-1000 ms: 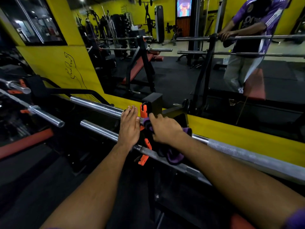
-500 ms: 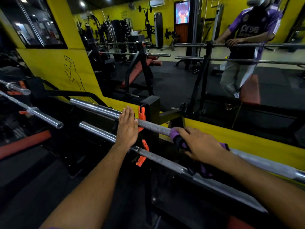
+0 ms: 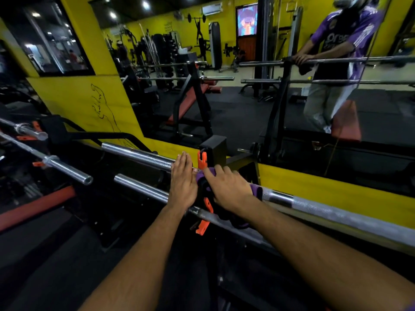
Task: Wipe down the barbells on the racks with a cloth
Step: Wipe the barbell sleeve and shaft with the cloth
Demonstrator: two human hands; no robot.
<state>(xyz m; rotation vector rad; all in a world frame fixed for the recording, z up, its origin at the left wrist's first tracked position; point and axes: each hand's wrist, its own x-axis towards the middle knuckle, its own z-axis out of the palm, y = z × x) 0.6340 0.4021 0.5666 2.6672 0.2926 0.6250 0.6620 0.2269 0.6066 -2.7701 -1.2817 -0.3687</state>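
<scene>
Two chrome barbells lie across a black rack in front of me: the upper barbell (image 3: pixel 332 208) and the lower barbell (image 3: pixel 139 187). My right hand (image 3: pixel 229 189) presses a purple cloth (image 3: pixel 256 190) onto the upper barbell, right beside the rack upright (image 3: pixel 213 149) and its orange hooks (image 3: pixel 202 159). My left hand (image 3: pixel 183 182) rests flat with fingers together, palm down over both bars just left of the upright, holding nothing.
A yellow wall with a big mirror (image 3: pixel 247 104) runs behind the rack; it reflects benches and a person in a purple shirt. More barbell ends (image 3: pixel 67 169) stick out at the left. A red bench pad (image 3: pixel 36 205) lies low left.
My right hand has slid the cloth left along the upper barbell, back to the rack upright. The left hand has stayed in place.
</scene>
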